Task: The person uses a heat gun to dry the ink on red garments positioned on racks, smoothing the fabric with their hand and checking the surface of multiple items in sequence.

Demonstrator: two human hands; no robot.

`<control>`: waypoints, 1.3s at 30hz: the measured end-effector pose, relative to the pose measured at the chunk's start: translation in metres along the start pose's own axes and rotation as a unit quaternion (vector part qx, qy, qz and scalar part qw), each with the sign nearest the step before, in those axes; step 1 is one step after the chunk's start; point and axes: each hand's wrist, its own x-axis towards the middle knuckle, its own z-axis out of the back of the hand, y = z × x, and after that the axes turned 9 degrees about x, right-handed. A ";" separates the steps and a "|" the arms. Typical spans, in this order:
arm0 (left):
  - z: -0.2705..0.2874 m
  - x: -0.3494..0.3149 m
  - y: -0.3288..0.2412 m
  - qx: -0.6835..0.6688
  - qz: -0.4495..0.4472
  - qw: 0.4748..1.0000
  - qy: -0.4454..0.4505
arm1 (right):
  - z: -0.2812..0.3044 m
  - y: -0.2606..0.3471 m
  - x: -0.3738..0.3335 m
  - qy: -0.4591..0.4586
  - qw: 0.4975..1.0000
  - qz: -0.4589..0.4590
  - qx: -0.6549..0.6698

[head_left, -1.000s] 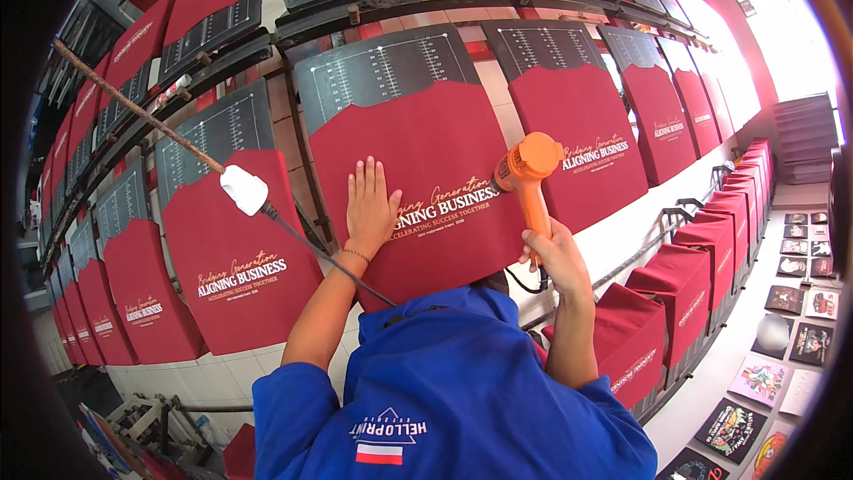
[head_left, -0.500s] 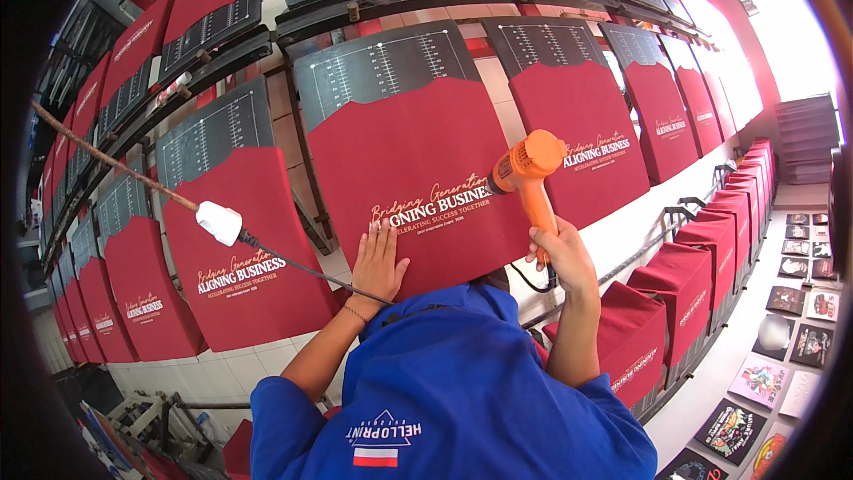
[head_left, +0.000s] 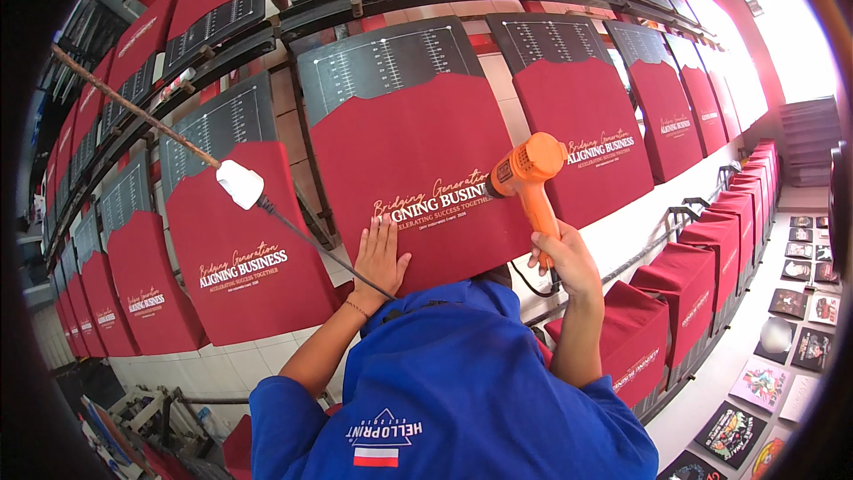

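An orange heat gun (head_left: 533, 169) is gripped by its handle in my right hand (head_left: 569, 260), its fingers wrapped round it. The nozzle points left over the white and gold print on a red shirt (head_left: 418, 151). That shirt is stretched over a dark board (head_left: 373, 53) with white scale marks at its far end. My left hand (head_left: 380, 258) lies flat on the near edge of the shirt, fingers stretched out beside the print's lower left corner. Whether the nozzle touches the cloth I cannot tell.
A white plug connector (head_left: 240, 184) hangs on a cord at the left, passing over my left wrist. More red shirts on boards (head_left: 235, 249) stand on both sides and along a far rack (head_left: 355, 7). A row of draped red shirts (head_left: 684, 293) lines the right.
The white connector and its cord have swung slightly right and up. The shirts shift a little in the view. My hands keep nearly the same places.
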 end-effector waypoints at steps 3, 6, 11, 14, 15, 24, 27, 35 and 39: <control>0.002 0.019 0.007 0.014 0.013 1.000 -0.017 | -0.015 -0.004 0.002 0.001 1.000 0.011 -0.021; 0.004 0.050 0.017 0.025 0.036 0.998 -0.043 | -0.021 -0.001 -0.001 0.041 0.999 -0.026 -0.022; -0.003 0.108 0.050 0.066 0.093 0.988 -0.103 | -0.031 -0.002 -0.012 0.059 0.996 -0.037 -0.054; -0.003 0.120 0.050 0.064 0.126 0.986 -0.093 | -0.036 -0.012 -0.022 0.032 0.996 -0.018 -0.087; -0.003 0.118 0.048 0.058 0.121 0.987 -0.090 | -0.036 -0.011 -0.026 0.036 0.995 -0.026 -0.090; 0.004 0.032 -0.001 0.017 0.033 0.999 -0.033 | -0.031 -0.009 -0.034 0.068 0.994 -0.064 -0.058; 0.001 0.005 -0.009 -0.018 0.020 0.999 -0.023 | -0.028 -0.011 -0.032 0.069 0.994 -0.072 -0.035; 0.021 -0.029 0.035 0.024 0.129 0.990 -0.048 | -0.037 -0.015 -0.032 0.091 0.992 -0.058 -0.060; 0.019 -0.079 0.154 0.144 0.352 0.911 -0.156 | -0.043 -0.007 -0.036 0.100 0.991 -0.072 -0.052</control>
